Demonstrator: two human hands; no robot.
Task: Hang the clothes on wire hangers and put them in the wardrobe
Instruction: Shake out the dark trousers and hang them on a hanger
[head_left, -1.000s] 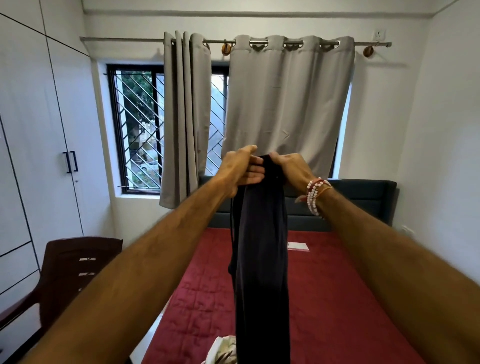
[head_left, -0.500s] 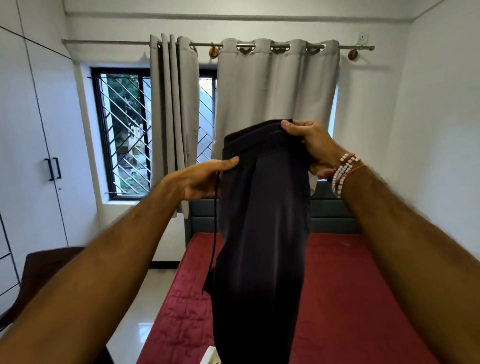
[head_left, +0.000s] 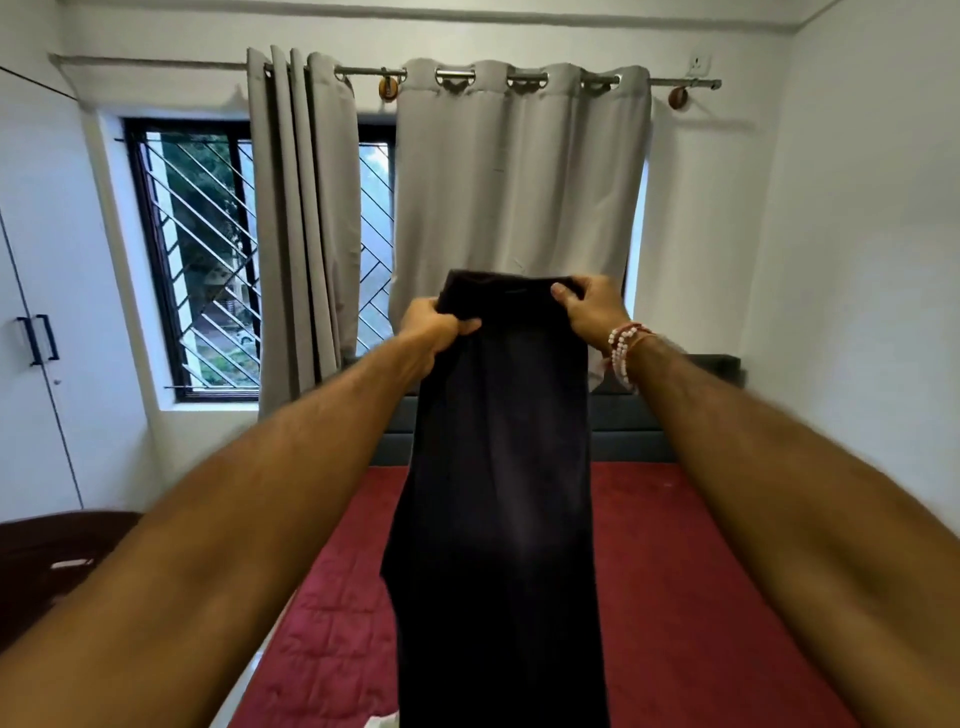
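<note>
step: I'm holding the dark trousers (head_left: 498, 467) up by the top edge, centre frame; not on a hanger yet.
next: probably drape them over a wire hanger; none in view, so fetch one first.
left hand (head_left: 435, 326): clenched on the top left corner.
right hand (head_left: 592, 310): fingers curled over the top right corner.
trousers: hanging above the red bed (head_left: 701, 571); wardrobe (head_left: 31, 260) at far left, doors closed.
</note>
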